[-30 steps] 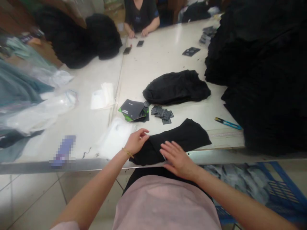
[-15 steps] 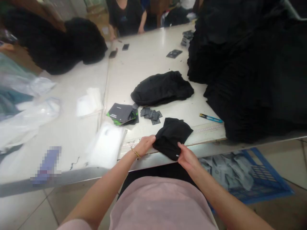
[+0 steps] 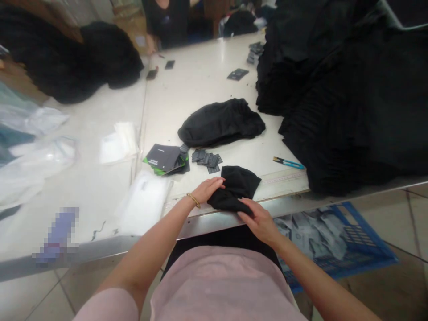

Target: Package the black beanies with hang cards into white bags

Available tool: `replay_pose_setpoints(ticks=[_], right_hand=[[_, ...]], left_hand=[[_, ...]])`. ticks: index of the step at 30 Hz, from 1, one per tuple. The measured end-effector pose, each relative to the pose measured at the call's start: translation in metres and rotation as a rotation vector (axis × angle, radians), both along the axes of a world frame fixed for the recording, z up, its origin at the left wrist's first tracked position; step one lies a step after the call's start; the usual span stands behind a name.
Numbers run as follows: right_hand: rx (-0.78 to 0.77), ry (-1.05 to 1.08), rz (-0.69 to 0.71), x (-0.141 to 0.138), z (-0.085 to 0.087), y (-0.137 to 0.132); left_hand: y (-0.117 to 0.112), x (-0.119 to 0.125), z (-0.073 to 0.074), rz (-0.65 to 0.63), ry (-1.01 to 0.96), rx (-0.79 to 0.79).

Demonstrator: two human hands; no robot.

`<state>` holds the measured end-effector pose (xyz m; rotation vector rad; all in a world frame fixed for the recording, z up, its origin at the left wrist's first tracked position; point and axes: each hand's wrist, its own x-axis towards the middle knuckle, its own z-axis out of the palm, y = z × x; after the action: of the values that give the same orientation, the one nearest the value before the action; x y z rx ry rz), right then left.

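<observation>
Lightly, the left hand (image 3: pixel 207 190) and right hand (image 3: pixel 259 221) rest on a bunched black garment (image 3: pixel 236 189), fingers flat and unclenched along its sides, at the table (image 3: pixel 200 76) edge.

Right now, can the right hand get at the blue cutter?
Probably yes: the right hand rests on the black cloth; only a flat ruler lies between it and the blue cutter.

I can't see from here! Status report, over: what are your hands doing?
Left hand, right hand: both on bunched black cloth. Small dark tags just beyond.
</observation>
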<state>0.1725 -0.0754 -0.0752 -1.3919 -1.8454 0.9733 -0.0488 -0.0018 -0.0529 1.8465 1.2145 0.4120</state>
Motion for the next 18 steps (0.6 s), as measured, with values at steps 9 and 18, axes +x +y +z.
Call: replay_pose_setpoints(ticks=[9,18], right_hand=[[-0.769,0.639,-0.435,-0.009,0.016,0.022],[-0.859,0.987,-0.576,-0.041,0.015,-0.006]], left_hand=[[-0.007,0.038,-0.01,0.328,0.51,0.103],[-0.065,0.045,-0.006,0.974,-0.587,-0.311]])
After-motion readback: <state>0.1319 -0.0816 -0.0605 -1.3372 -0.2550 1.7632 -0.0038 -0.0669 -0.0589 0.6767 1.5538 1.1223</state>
